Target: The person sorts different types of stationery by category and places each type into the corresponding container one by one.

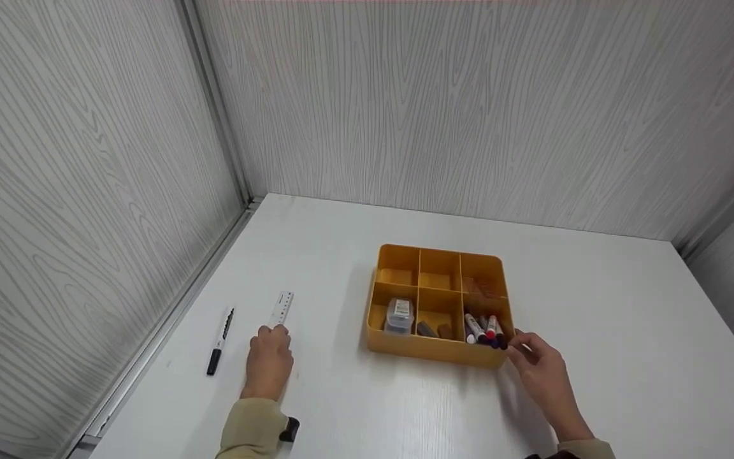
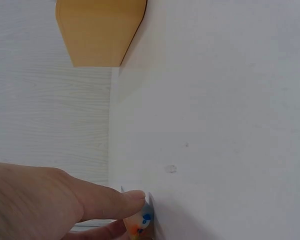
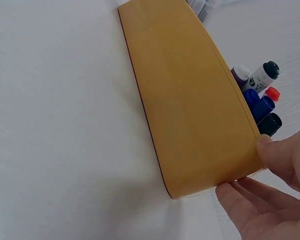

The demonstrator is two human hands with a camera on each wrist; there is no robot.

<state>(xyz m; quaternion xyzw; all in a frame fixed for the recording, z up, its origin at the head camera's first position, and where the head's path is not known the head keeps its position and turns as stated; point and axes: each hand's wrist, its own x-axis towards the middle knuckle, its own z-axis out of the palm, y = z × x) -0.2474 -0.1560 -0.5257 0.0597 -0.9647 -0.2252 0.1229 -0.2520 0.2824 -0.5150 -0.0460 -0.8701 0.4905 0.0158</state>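
Note:
On the left side of the table, my left hand point(image 1: 267, 364) grips the near end of a white ruler point(image 1: 283, 306). The left wrist view shows my thumb pressed on a small piece with a blue and orange cartoon print point(image 2: 143, 220). At the near right corner of the yellow organizer box point(image 1: 434, 354), my right hand point(image 1: 544, 375) pinches the wall, thumb on the rim and fingers against the outer side. Markers point(image 3: 260, 100) stand bunched in the compartment beside that thumb, their caps above the rim.
A marker with a black cap point(image 1: 215, 357) lies left of my left hand. Inside the box are a clear plastic case point(image 1: 399, 315) and a grey piece point(image 1: 426, 329) with a brown one point(image 1: 445, 331). Panels point(image 1: 405, 115) wall the white table at the back and sides.

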